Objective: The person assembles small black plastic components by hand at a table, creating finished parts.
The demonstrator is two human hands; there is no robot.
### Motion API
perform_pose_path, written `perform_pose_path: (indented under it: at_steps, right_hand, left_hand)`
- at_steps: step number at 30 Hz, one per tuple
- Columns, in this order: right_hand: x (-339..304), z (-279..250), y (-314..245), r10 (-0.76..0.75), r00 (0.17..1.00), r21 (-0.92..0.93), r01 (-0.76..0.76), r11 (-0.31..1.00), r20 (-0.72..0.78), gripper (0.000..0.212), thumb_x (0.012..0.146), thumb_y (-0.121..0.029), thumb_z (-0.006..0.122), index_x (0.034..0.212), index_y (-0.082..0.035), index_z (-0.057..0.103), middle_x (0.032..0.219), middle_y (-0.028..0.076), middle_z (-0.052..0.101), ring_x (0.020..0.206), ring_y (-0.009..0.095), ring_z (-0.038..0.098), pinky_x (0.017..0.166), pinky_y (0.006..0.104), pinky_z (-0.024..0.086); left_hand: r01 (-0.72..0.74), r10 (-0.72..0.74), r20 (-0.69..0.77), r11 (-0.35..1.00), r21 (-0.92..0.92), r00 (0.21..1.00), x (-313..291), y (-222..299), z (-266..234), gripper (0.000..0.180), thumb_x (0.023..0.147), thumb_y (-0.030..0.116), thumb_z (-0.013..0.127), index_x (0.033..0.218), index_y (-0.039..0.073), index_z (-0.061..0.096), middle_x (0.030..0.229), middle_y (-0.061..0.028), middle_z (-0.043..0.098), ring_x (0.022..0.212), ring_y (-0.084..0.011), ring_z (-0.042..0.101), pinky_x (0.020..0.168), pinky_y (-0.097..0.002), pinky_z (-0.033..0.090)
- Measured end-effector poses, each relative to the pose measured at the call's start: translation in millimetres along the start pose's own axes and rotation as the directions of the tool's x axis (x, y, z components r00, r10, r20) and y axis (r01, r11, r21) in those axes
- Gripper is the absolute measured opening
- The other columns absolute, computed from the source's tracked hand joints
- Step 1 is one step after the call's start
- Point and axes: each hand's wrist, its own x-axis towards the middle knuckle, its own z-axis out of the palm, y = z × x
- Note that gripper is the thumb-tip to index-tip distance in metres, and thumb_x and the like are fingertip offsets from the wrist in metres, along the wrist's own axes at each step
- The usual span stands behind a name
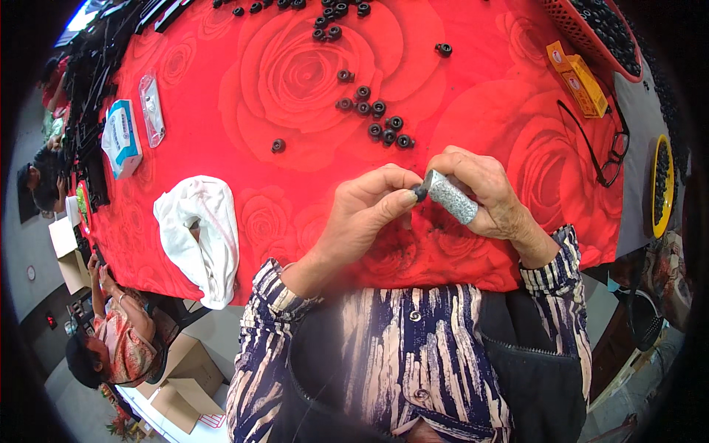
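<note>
Between the thumb and fingertips of my left hand (367,205) is a small black round part (419,193). My right hand (484,190) is closed around a short, thick handle (453,198) with a grey speckled covering. The end of this handle meets the black part, and whether a blade sticks out there I cannot make out. Both hands are just above the red rose-patterned tablecloth (310,173), near the table's front edge. Beyond them lies a loose group of similar black ring-shaped parts (378,108), with one more part (278,145) apart on the left.
A white cloth (221,244) lies left, near a tissue pack (122,139) and a clear plastic case (151,111). To the right are eyeglasses (611,159), a yellow box (577,80), a red basket (576,29) and a yellow-rimmed bowl (670,188). Another person (122,332) sits at left.
</note>
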Motion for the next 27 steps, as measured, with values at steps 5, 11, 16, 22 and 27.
perform_pose_path:
  at_steps: [5,11,16,22,27]
  right_hand:
    - [1.1,-0.9,0.1,-0.033,0.999,0.000,0.033,0.999,-0.018,0.024,0.075,-0.010,0.066,0.095,-0.001,0.056,0.076,0.012,0.054,0.064,0.029,0.057,0.055,0.0357,0.043]
    - [0.7,-1.0,-0.1,-0.023,1.000,0.024,0.024,0.999,-0.016,0.024,0.075,-0.009,0.066,0.095,-0.001,0.056,0.076,0.012,0.054,0.064,0.029,0.056,0.054,0.0350,0.043]
    - [1.9,-2.2,0.4,-0.030,1.000,0.019,0.030,0.999,-0.003,0.025,0.074,-0.009,0.066,0.095,-0.001,0.056,0.075,0.012,0.054,0.063,0.029,0.056,0.054,0.0355,0.043]
    - [1.5,-3.0,4.2,-0.061,0.998,0.015,0.061,0.998,0.008,0.026,0.072,-0.009,0.067,0.094,-0.001,0.056,0.075,0.012,0.054,0.064,0.030,0.056,0.054,0.0367,0.043]
    - [1.3,-2.5,4.0,-0.119,0.991,0.028,0.117,0.993,0.056,0.026,0.071,-0.007,0.066,0.095,-0.001,0.056,0.075,0.012,0.054,0.066,0.031,0.056,0.056,0.0364,0.044]
  left_hand:
    - [0.002,-0.002,-0.002,1.000,0.023,1.000,0.2,3.1,2.5,0.019,0.091,0.009,0.057,0.104,-0.004,0.060,0.090,-0.0019,0.055,0.072,-0.0075,0.053,0.064,-0.0204,0.046]
    - [0.017,-0.017,-0.002,1.000,0.012,1.000,-0.5,2.4,0.0,0.019,0.090,0.010,0.058,0.104,-0.003,0.060,0.093,-0.0034,0.056,0.073,-0.0090,0.055,0.064,-0.0217,0.047]
    - [0.008,-0.007,-0.017,1.000,0.024,1.000,-0.8,3.0,2.3,0.019,0.090,0.010,0.058,0.103,-0.004,0.060,0.090,-0.0017,0.056,0.071,-0.0073,0.053,0.063,-0.0202,0.046]
    - [0.059,-0.059,0.014,0.998,-0.038,0.998,0.3,1.4,-0.8,0.019,0.090,0.010,0.058,0.104,-0.003,0.060,0.091,-0.0029,0.058,0.071,-0.0085,0.055,0.063,-0.0207,0.047]
    - [0.042,-0.040,0.011,0.984,-0.173,0.999,1.5,2.7,-2.5,0.018,0.091,0.009,0.057,0.104,-0.002,0.060,0.092,-0.0039,0.059,0.073,-0.0094,0.056,0.063,-0.0217,0.048]
